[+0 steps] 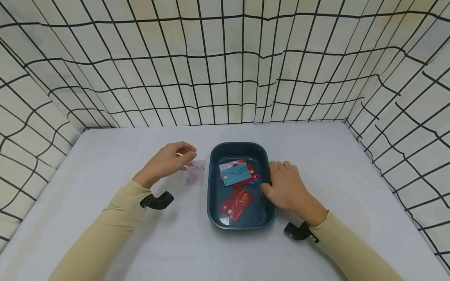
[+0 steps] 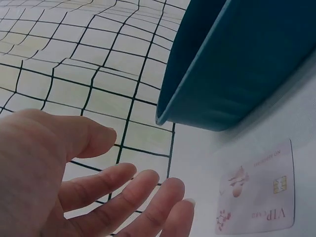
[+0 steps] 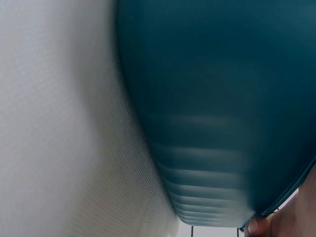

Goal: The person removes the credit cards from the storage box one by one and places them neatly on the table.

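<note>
A pale pink VIP card with a gold chip lies flat on the white cloth, left of a dark teal tray. My left hand hovers over the card's upper left side with loosely bent fingers, apart from it and holding nothing. My right hand grips the tray's right rim, its thumb over the edge. Inside the tray, a red VIP card lies near the front. Farther back, a light blue card overlaps red, pink and dark blue cards. In the right wrist view, the tray's outer wall fills much of the frame.
A white cloth covers the table under everything. White walls with a black grid rise at the back and both sides. A black wrist device sits on the left arm, and another on the right.
</note>
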A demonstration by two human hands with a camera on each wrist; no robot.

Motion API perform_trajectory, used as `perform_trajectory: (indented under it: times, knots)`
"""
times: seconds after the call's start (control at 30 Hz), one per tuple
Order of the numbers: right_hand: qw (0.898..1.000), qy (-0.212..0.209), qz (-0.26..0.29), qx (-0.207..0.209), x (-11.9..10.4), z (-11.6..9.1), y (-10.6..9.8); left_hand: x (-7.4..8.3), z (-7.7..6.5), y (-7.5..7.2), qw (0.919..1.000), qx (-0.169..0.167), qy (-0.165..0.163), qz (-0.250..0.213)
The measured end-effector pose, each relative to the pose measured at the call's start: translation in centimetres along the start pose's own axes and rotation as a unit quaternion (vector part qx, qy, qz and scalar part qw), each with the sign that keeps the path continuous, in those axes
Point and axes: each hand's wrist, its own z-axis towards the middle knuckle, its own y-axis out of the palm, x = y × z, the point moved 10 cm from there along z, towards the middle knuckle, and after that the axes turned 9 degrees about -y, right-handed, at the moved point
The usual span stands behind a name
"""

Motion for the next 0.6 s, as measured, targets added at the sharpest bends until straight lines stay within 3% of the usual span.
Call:
perform_trajectory:
  times: [0.2,0.6]
  knots:
    - [1.000,0.001,0.000,0.002,0.2,-0.1,0.0,2.0,-0.2,-0.2,0.9984,0.027,0.027,0.042]
    - [1.000,0.000,0.007,0.003,0.2,0.1,0.0,5.3,-0.3,0.0,0.9938,0.046,0.069,0.074]
